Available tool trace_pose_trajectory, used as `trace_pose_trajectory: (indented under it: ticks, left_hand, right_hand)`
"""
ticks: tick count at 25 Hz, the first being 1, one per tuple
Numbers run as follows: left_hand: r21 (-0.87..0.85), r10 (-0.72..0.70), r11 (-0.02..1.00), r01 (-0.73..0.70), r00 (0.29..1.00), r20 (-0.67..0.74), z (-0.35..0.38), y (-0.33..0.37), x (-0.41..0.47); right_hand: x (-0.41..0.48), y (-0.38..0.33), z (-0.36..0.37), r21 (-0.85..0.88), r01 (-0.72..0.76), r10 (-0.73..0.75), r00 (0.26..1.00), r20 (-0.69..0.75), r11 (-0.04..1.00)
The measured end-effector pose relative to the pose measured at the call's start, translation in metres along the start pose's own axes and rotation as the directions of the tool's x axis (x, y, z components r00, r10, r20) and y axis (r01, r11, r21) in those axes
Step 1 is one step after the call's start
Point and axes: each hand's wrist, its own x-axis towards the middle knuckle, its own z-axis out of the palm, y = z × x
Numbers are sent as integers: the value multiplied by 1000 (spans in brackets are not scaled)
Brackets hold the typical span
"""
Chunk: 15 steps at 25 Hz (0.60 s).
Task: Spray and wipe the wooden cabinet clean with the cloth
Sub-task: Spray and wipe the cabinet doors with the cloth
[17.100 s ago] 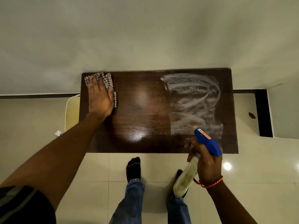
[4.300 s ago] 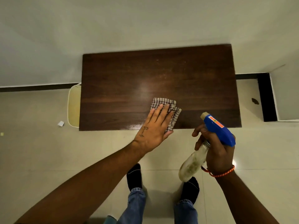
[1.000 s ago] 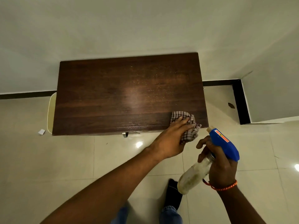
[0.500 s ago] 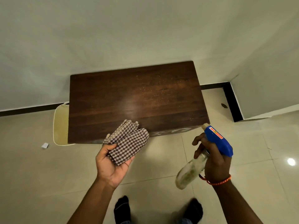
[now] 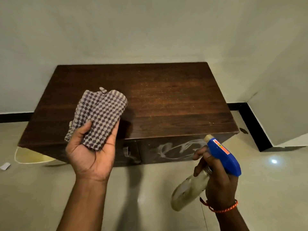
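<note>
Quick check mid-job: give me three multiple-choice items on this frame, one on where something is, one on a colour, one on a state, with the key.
1. Where are the white spray streaks?
A. on the cabinet top
B. on the cabinet front
C. on the floor

2. What colour is the bottle's spray head?
A. red
B. green
C. blue

3. How is the cloth held?
A. pressed flat on the cabinet top
B. lifted in the upturned left hand
C. draped over the bottle

Key: 1 B, the streaks swirl on the cabinet front panel below the top edge. 2 C, the head in the right hand is blue with a red label. 3 B, the cloth lies in the left hand, palm up, off the wood.
</note>
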Motion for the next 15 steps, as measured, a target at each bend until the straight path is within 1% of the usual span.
trace_pose_trajectory:
  ticks: [2, 5, 7, 9, 10, 12, 15]
  left_hand:
    - [-38, 61, 998, -59, 997, 54, -16, -16, 10]
    - [-130, 152, 983, -128, 968, 199, -44, -40, 12]
    - [-192, 172, 974, -118, 940, 296, -61, -55, 4]
    - [-197, 190, 972, -127, 919, 344, -78, -69, -4]
    - [-185, 191, 974, -133, 918, 348, -84, -74, -8]
    - [-153, 148, 983, -104, 940, 307, -98, -82, -28]
    - [-124, 134, 987, -105, 959, 250, -131, -89, -58]
  right_hand:
    - [3, 34, -10, 23, 2, -3, 1000, 10, 1000]
    - [7, 78, -30, 26, 85, -86, 995, 49, 996]
    - [14, 92, -44, 104, 134, -140, 989, 51, 986]
    - [13, 101, -53, 138, 177, -181, 983, 17, 975]
    - [11, 104, -56, 130, 188, -186, 982, -26, 974]
    - [-7, 106, -68, 102, 184, -170, 976, -133, 978]
    - [-39, 114, -93, 82, 164, -144, 968, -205, 983]
